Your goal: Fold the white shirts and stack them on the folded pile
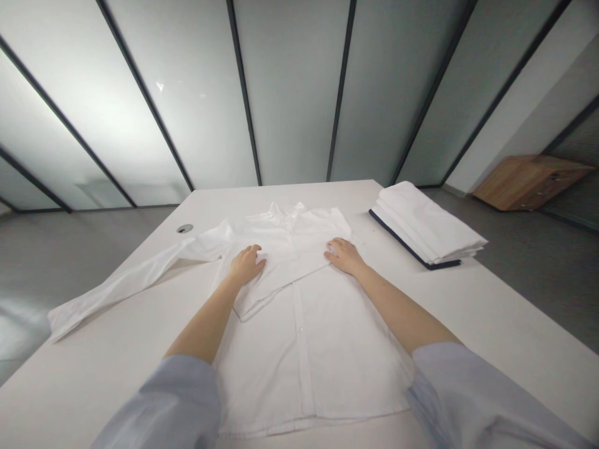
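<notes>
A white button-up shirt (337,349) lies front side up, its collar toward the far side. One sleeve (135,280) stretches out to the left, while the other sleeve (276,280) is folded across the chest. My left hand (246,265) rests on the shirt's left part near the cuff of the folded sleeve, thumb apart from its slightly bent fingers. At the shirt's right edge, where that sleeve folds over, my right hand (345,254) lies on the cloth with fingers apart. Neither hand visibly grips the fabric.
The white table (496,324) carries a stack of folded white cloth (425,221) on a dark blue base at the right. A round cable hole (185,229) sits at the far left. Frosted glass panels (290,93) stand behind, and a wooden cabinet (528,181) is at the far right.
</notes>
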Motion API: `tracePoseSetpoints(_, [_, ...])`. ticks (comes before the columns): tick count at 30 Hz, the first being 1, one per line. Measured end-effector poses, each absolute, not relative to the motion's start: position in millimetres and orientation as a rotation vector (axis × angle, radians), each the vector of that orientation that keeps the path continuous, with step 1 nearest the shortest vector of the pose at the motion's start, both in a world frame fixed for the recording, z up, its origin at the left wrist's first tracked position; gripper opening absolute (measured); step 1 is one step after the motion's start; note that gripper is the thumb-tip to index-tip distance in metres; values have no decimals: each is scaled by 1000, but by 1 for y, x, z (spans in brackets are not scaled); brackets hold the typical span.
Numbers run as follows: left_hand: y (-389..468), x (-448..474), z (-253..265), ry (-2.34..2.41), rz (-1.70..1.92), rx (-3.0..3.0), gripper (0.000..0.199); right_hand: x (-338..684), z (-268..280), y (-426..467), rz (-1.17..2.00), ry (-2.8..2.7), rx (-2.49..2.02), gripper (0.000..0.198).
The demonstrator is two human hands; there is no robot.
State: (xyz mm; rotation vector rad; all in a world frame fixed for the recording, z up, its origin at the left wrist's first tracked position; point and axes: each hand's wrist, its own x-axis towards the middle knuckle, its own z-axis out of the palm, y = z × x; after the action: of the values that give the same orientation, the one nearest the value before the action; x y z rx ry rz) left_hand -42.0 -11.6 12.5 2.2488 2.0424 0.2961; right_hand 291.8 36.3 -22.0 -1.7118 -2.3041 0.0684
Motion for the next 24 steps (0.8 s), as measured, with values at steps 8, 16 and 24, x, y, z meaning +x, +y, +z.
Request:
tracePoseSetpoints(8, [-20, -22, 5, 1630, 251, 2524, 64, 291, -22, 36, 59, -2336, -1750, 44])
tracePoseSetpoints(16, [-20, -23, -6, 1718, -35, 2452, 77, 291, -21, 35, 70, -2341, -1764, 45])
tracePoseSetpoints(24, [-14, -29, -5, 1812, 136, 2336, 62, 291, -21, 36, 64, -2325, -1757, 44])
